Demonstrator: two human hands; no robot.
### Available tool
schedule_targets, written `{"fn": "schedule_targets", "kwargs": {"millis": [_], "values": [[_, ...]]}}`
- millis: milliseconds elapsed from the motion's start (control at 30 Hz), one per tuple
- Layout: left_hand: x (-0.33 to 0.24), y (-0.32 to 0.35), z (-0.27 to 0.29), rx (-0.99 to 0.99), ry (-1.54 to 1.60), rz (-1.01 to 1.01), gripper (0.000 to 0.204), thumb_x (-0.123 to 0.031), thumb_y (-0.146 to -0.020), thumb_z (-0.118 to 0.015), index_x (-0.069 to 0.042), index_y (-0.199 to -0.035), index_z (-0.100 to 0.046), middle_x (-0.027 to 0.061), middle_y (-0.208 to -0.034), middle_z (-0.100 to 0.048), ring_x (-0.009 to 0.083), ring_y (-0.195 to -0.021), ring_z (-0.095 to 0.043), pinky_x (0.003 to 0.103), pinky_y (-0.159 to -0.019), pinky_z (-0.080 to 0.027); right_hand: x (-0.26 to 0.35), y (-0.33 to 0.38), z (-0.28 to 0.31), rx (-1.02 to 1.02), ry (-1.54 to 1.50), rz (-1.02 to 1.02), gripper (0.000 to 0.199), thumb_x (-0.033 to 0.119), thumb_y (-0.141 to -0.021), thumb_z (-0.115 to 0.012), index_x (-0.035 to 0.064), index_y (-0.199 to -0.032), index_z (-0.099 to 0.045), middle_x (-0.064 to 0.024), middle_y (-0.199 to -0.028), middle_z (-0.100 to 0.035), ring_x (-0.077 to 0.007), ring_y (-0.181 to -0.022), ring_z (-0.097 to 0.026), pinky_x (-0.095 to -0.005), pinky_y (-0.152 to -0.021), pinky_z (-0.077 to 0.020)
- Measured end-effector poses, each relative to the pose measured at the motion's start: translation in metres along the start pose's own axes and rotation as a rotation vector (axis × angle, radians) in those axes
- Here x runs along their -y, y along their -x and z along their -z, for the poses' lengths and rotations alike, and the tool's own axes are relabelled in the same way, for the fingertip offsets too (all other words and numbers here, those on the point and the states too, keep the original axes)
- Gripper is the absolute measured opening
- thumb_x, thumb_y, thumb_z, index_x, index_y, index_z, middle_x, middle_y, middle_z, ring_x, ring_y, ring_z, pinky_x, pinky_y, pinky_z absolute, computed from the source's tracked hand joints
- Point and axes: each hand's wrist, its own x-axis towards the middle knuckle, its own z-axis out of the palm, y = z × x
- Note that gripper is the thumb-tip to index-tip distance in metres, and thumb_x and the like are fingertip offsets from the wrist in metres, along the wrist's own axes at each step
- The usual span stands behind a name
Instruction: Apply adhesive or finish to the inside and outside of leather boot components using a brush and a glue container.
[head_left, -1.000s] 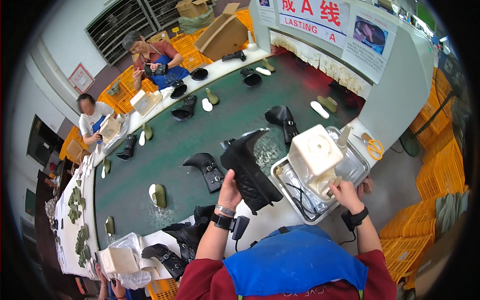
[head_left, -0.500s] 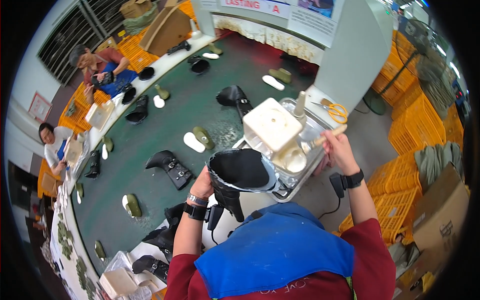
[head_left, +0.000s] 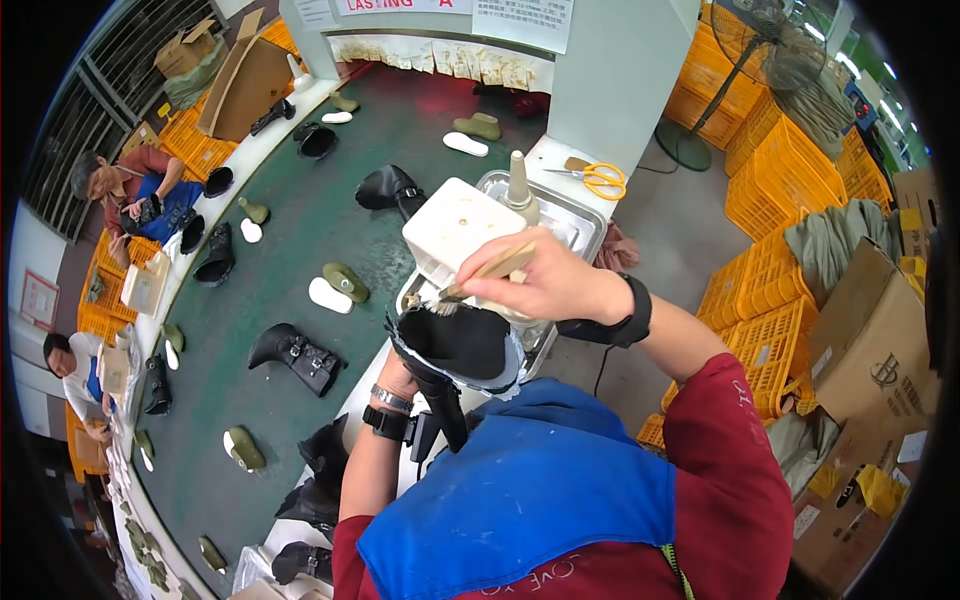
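Observation:
A black boot upper is tilted in front of my chest, its wide opening facing up with a pale, ragged rim. My left hand grips it from the left side, partly hidden behind it. My right hand is closed around the wooden handle of a brush. The brush's bristles touch or hover just over the far rim of the boot upper; I cannot tell which. Beyond my right hand, a white square tub and a squeeze bottle stand on a metal tray.
Orange-handled scissors lie past the tray. On the green table are a black buckled boot, green shoe lasts and white insoles. Two people sit across it. Orange crates and cardboard boxes are stacked at right.
My right hand has brought the brush left from beside the tray to the boot upper's far rim. My left hand keeps its grip. The whole view has shifted.

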Motion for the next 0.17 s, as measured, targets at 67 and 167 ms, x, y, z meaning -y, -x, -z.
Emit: {"fn": "schedule_targets", "kwargs": {"millis": [67,167], "values": [[-0.026,0.011,-0.029,-0.045,0.061,0.032,0.029,-0.017,-0.084,-0.054,-0.001,-0.108,-0.053,0.0080,-0.101,-0.059,0.0154,-0.087,-0.058,0.029,-0.076,-0.049,-0.006,0.002,-0.005,0.057,0.046,0.011,0.013,0.010,-0.080,-0.061,0.0019,-0.090,-0.060,-0.0087,-0.082,-0.063,-0.0160,-0.074,-0.061,-0.0256,-0.068,-0.0471],[-0.029,0.016,-0.030,-0.054,0.106,-0.004,0.031,-0.019,-0.084,-0.055,-0.001,-0.110,-0.052,0.0087,-0.103,-0.058,0.0166,-0.088,-0.058,0.030,-0.077,-0.049,-0.007,0.003,-0.006,0.088,0.200,0.041,0.014,0.010,-0.080,-0.060,0.0037,-0.092,-0.061,-0.0083,-0.083,-0.064,-0.0183,-0.075,-0.062,-0.0267,-0.069,-0.0477]]}}
